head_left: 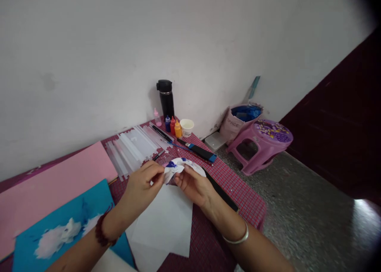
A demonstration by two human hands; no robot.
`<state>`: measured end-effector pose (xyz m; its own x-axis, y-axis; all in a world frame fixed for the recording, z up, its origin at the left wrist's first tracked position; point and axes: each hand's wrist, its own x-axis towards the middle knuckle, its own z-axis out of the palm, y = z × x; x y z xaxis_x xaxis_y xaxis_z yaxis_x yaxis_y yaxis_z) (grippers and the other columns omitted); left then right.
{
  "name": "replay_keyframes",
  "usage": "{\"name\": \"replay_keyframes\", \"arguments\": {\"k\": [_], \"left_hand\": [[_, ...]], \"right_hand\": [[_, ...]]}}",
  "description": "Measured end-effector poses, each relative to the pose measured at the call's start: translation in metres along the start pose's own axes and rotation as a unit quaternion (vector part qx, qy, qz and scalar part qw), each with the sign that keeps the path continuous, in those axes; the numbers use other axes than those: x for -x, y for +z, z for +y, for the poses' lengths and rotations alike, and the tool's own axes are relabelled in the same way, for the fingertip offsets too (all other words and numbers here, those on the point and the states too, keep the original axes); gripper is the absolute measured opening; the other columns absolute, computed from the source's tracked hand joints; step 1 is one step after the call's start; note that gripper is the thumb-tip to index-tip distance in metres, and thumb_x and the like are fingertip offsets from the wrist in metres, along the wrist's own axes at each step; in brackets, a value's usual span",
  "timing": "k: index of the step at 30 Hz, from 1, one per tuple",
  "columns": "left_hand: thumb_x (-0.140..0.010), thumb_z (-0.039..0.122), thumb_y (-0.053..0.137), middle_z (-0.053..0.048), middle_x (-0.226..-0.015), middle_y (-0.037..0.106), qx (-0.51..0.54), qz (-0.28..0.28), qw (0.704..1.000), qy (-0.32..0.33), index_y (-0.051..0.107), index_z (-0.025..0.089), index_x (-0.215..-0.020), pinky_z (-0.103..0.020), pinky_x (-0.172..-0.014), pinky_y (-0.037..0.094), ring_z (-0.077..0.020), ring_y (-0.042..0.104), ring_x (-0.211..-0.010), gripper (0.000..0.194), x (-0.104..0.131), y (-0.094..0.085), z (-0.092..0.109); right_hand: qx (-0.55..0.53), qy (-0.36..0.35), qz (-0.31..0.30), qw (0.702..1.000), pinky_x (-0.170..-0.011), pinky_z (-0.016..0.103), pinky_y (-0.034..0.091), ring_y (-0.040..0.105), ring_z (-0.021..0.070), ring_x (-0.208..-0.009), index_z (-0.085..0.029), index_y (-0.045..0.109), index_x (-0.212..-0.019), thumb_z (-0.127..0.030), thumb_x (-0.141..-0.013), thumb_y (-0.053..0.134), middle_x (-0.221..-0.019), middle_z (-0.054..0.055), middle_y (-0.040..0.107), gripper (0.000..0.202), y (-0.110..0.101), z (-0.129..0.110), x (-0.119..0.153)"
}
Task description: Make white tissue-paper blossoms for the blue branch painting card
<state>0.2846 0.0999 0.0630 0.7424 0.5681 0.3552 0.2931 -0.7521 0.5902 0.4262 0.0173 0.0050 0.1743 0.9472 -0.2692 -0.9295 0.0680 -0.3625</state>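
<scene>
Between both hands, above the table, is a crumpled white tissue (176, 169) with dark blue and purple stains. The fingers of my left hand (146, 181) pinch its left edge. My right hand (195, 184) grips the other side, with its thumb on top and part of the tissue spread behind the fingers. Beneath the hands lie white paper sheets (168, 220) on the checked cloth. To the left, a teal board (26, 244) carries white fluffy clumps (58, 238) and dark blue smears.
A pink board (59, 173), translucent strips (133, 145), and a box cutter (199, 151) lie on the table (250, 208). Small paint bottles (177, 128), a white cup (187, 128) and a black flask (166, 99) stand by the wall. A pink stool (253, 145) stands right.
</scene>
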Motion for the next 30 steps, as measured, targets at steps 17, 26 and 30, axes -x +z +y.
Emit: {"name": "replay_keyframes", "arguments": {"k": [17, 26, 30], "left_hand": [[-0.07, 0.021, 0.071, 0.007, -0.06, 0.056, 0.458, 0.006, 0.822, -0.339, 0.057, 0.017, -0.072, -0.015, -0.047, 0.039, -0.0049, 0.05, -0.05, 0.014, 0.002, 0.019, 0.013], [-0.066, 0.017, 0.074, 0.002, -0.074, 0.066, 0.558, 0.051, 0.761, -0.327, 0.065, 0.016, -0.077, -0.021, -0.068, 0.051, -0.0092, 0.062, -0.069, 0.015, 0.001, 0.037, 0.017], [-0.075, 0.012, 0.064, 0.003, -0.067, 0.058, 0.3, 0.087, 0.931, -0.187, 0.065, 0.017, -0.074, -0.019, -0.056, 0.041, -0.0078, 0.052, -0.06, 0.005, 0.0, 0.04, 0.009]], "right_hand": [[0.119, -0.158, 0.054, 0.979, -0.05, 0.021, 0.038, 0.048, 0.0081, -0.052, -0.018, 0.058, -0.077, -0.019, -0.057, 0.082, -0.062, -0.006, 0.057, 0.032, 0.002, 0.008, 0.0], [0.184, -0.178, 0.042, 0.966, -0.055, 0.021, 0.042, 0.053, 0.0102, -0.06, -0.021, 0.056, -0.083, -0.025, -0.055, 0.083, -0.071, -0.004, 0.06, 0.04, 0.004, 0.008, 0.003], [0.182, -0.178, 0.032, 0.967, -0.055, 0.021, 0.042, 0.051, 0.0102, -0.059, -0.021, 0.056, -0.085, -0.026, -0.06, 0.08, -0.07, -0.004, 0.06, 0.034, 0.005, 0.01, 0.004]]}}
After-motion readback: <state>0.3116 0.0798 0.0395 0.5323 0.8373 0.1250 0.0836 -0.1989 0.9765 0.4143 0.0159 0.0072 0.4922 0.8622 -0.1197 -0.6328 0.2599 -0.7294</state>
